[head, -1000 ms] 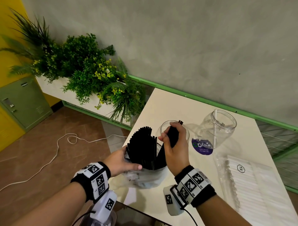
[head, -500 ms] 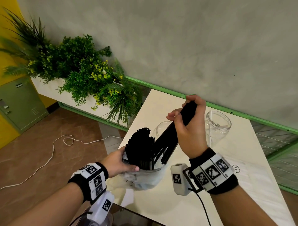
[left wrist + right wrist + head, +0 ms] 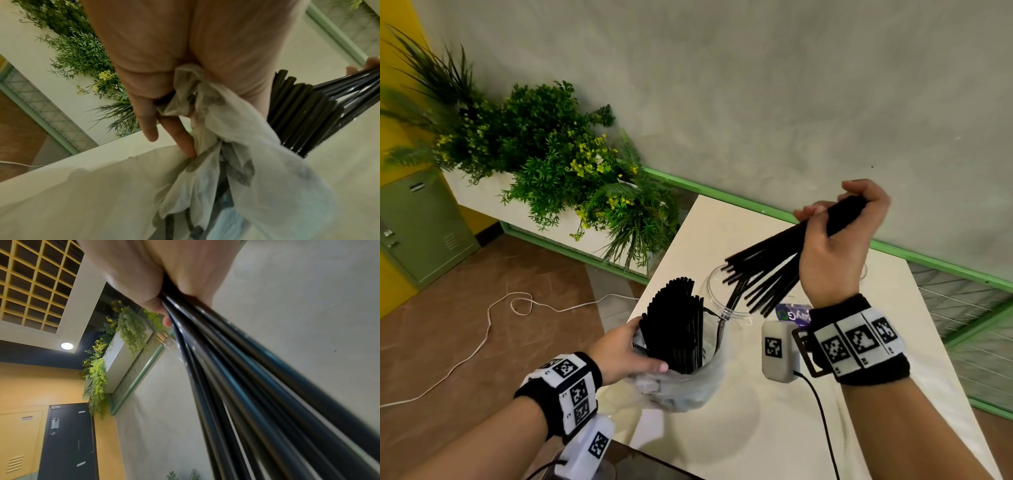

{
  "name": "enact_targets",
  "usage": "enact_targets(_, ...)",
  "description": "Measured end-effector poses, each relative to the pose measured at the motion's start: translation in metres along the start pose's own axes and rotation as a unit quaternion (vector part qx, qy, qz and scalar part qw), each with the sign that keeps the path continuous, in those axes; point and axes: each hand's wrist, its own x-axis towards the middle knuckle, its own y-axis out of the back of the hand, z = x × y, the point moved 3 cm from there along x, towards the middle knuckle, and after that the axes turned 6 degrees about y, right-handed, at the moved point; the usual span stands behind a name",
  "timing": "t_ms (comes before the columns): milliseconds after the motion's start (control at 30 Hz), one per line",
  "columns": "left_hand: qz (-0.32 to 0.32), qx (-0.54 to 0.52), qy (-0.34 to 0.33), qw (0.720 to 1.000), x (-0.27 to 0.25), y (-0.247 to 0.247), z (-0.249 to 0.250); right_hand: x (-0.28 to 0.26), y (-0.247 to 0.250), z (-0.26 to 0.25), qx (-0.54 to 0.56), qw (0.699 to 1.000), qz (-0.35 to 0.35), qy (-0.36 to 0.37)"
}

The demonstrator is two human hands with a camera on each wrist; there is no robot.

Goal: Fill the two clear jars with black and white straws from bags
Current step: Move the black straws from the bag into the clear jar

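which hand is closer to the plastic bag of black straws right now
Left. The left hand grips the plastic bag at its bunched top. The right hand is raised above and to the right of it, holding a bundle of black straws.

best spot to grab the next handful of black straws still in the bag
Take the black straws in the bag at their upper ends, coming down from above. They stand upright and stick out past the plastic bag, whose mouth the left hand holds bunched lower down, so only the tops are free for the fingers to wrap.
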Motion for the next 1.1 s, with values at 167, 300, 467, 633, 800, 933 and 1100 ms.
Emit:
enact_targets(167,-0.007,0.005,-0.002,1.0,0.0,-0.001,0.0,-0.01,-0.007,0.028,-0.034,0.994,0.1,0.024)
enact_targets(300,-0.009,0.001,-0.007,1.0,-0.002,0.0,0.004,-0.038,-0.011,0.043,-0.072,0.995,0.064,0.014)
enact_targets(467,-0.009,0.005,0.0,1.0,-0.003,-0.001,0.006,-0.062,-0.023,0.077,-0.133,0.99,-0.044,0.003)
enact_targets(633,-0.012,0.004,0.012,1.0,-0.004,-0.002,0.007,-0.074,-0.028,0.117,-0.2,0.967,-0.156,-0.002)
enact_targets(800,-0.006,0.007,0.019,1.0,-0.004,-0.003,0.004,-0.085,-0.011,0.153,-0.329,0.905,-0.247,-0.109)
enact_targets(933,0.002,0.016,0.024,1.0,-0.004,-0.004,0.005,-0.084,-0.008,0.156,-0.237,0.921,-0.262,-0.167)
enact_targets(1100,-0.015,0.018,0.026,0.999,-0.005,-0.002,0.006,-0.085,-0.005,0.155,-0.244,0.914,-0.273,-0.174)
